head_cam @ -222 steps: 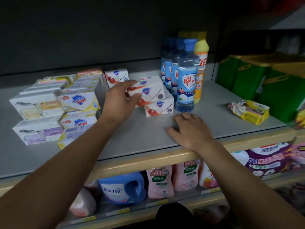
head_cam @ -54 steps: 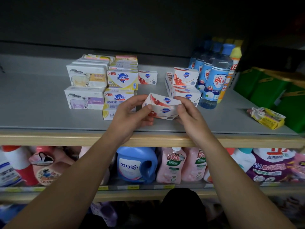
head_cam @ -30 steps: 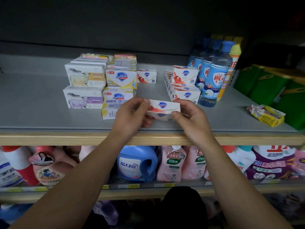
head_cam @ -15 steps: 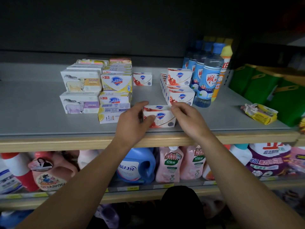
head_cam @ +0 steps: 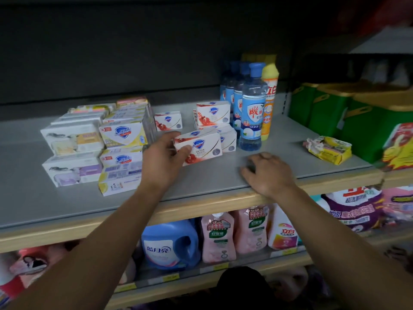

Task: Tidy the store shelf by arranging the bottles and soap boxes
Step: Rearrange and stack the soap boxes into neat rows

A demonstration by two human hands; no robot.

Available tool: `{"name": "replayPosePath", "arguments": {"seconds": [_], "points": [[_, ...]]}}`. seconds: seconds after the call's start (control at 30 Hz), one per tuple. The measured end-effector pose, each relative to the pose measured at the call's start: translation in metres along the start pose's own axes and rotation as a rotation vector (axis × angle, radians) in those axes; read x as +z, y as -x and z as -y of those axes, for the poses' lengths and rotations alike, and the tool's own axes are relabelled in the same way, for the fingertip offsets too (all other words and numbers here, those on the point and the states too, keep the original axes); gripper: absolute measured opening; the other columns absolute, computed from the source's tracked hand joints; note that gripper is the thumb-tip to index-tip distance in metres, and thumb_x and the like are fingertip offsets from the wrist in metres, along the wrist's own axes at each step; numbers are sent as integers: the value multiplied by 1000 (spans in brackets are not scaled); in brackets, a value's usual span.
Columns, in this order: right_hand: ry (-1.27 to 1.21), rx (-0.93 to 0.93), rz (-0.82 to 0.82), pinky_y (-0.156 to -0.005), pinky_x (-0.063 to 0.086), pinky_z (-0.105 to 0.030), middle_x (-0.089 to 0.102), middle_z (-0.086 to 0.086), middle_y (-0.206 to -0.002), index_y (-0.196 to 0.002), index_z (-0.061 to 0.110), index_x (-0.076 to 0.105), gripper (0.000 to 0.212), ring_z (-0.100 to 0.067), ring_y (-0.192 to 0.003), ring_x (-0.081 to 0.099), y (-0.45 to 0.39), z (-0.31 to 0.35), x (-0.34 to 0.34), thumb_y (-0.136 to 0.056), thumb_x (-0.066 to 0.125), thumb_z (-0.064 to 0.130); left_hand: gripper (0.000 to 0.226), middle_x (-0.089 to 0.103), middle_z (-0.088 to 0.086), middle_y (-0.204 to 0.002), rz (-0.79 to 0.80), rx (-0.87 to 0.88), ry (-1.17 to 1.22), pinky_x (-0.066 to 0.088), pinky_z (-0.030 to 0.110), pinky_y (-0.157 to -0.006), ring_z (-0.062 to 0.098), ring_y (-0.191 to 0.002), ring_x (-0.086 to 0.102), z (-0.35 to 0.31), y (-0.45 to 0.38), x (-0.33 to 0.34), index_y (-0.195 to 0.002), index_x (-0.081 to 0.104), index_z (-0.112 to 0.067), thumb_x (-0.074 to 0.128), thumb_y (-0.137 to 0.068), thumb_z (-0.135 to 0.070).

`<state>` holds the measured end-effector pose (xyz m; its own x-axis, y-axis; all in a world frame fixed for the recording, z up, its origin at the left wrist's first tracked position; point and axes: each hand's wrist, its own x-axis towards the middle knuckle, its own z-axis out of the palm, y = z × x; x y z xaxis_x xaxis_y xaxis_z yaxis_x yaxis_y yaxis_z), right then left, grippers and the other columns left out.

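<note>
Head view: the left hand (head_cam: 164, 156) reached forward over the shelf (head_cam: 201, 177), arm stretched, thumb and fingers curled round the left end of a red soap box (head_cam: 199, 146), which was tilted and sat just in front of the red box stack (head_cam: 214, 121). The right hand (head_cam: 267, 173) lay palm-down near the shelf's front edge, fingers loosely spread, holding nothing. Blue bottles (head_cam: 251, 108) stood upright behind it.

We see a red-and-white soap box (head_cam: 201, 146) tilted, lifted, blue-capped bottles (head_cam: 250, 108) upright at its two o'clock, soap boxes (head_cam: 98, 144) stacked at nine o'clock.
</note>
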<state>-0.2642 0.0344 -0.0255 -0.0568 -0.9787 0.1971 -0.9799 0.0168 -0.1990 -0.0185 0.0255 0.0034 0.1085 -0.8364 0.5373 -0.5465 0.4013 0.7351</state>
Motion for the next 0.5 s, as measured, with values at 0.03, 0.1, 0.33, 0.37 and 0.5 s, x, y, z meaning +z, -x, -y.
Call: {"name": "replayPosePath", "arguments": {"seconds": [0.03, 0.1, 0.33, 0.37, 0.5], "points": [[-3, -2, -4, -103, 39, -38, 54, -6, -133, -132, 22, 55, 57, -29, -124, 49, -1, -1, 1, -93, 37, 59, 40, 72, -1, -102, -8, 1, -4, 58, 29, -78, 8, -84, 70, -3, -9, 6, -126, 59, -19, 70, -88, -27], [-9, -5, -4, -104, 37, -38, 53, -5, -134, -132, 23, 54, 56, -28, -125, 47, -2, -3, 3, -93, 36, 59, 41, 69, -8, -98, -34, -3, -25, 58, 30, -79, 4, -82, 68, -9, -28, 17, -126, 58, -23, 70, -87, -30], [-31, -21, 2, -105, 33, -41, 49, -3, -135, -133, 24, 50, 55, -27, -126, 42, -3, -5, 3, -92, 34, 57, 38, 67, -4, -113, -47, 35, -117, 56, 33, -86, 8, -88, 64, -18, -97, 56, -124, 59, -21, 69, -88, -27], [-36, -23, 1, -105, 33, -41, 49, -2, -135, -133, 24, 50, 55, -27, -126, 42, -3, -6, 3, -92, 34, 57, 38, 65, 0, -116, -46, 37, -149, 55, 36, -88, 13, -93, 65, -18, -105, 60, -123, 60, -20, 70, -88, -27], [-60, -26, -4, -104, 32, -41, 49, 0, -132, -131, 24, 51, 53, -27, -124, 42, -1, -5, 2, -91, 36, 55, 43, 54, 6, -132, -1, 44, -297, 46, 31, -99, 20, -112, 57, -10, -116, 78, -130, 60, -22, 68, -89, -29]]}}
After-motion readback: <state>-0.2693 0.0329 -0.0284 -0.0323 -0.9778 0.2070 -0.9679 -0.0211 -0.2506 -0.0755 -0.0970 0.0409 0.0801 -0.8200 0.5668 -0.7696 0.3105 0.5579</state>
